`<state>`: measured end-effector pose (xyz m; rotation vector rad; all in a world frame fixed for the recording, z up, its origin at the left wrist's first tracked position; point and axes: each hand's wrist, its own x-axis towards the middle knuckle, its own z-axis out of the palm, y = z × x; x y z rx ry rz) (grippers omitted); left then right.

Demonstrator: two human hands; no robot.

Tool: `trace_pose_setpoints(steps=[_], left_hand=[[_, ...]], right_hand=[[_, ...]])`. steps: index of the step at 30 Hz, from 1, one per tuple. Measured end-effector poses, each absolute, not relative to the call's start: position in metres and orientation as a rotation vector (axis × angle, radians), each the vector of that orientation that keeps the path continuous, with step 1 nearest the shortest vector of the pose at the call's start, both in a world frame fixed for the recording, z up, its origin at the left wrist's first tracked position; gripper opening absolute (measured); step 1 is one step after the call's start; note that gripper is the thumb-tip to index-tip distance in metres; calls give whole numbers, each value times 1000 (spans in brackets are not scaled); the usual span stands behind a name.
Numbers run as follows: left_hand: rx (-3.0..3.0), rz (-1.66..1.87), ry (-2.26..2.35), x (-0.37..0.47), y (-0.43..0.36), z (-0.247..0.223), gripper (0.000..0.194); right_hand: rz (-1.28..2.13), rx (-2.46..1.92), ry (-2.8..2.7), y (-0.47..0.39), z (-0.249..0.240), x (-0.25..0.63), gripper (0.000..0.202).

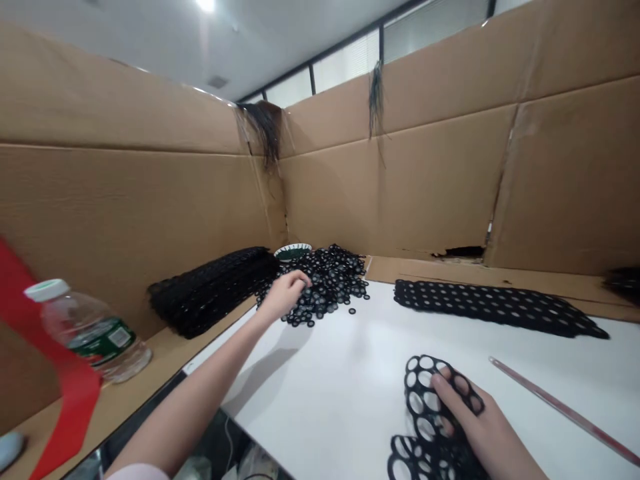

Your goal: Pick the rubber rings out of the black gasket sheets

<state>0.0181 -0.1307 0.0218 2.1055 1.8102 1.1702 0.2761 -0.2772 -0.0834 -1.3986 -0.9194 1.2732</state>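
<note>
White tabletop (350,357), cardboard walls (435,183): a mesh strip (493,309) looks finished at right, many rings (333,272) loose at centre.
Lower right, my right hand (483,427) holds a black mesh piece (424,391); my left hand (286,295) curls narrow at the rings, whether gripping one I cannot tell.

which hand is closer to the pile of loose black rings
Left. The left hand is right at the near side of the pile of loose black rings; the right hand is farther off, nearer the camera and to the right, holding black mesh.
</note>
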Motion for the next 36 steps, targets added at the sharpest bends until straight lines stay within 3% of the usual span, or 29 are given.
trace_pose_setpoints(steps=[6, 11, 20, 28, 36], left_hand=[[2072, 1088, 2350, -111, -119, 80, 22], [2046, 926, 2459, -139, -120, 74, 26], [2318, 786, 2127, -46, -88, 42, 42], [2514, 884, 1993, 22, -30, 40, 38], [2721, 708, 1714, 116, 17, 4, 26]], right_hand=[[1226, -1450, -915, -274, -89, 276, 31], [1236, -1466, -940, -273, -86, 274, 32], [1242, -1264, -945, -273, -70, 267, 28], [1267, -1197, -902, -270, -69, 265, 28], [1307, -1244, -864, -259, -67, 266, 35]])
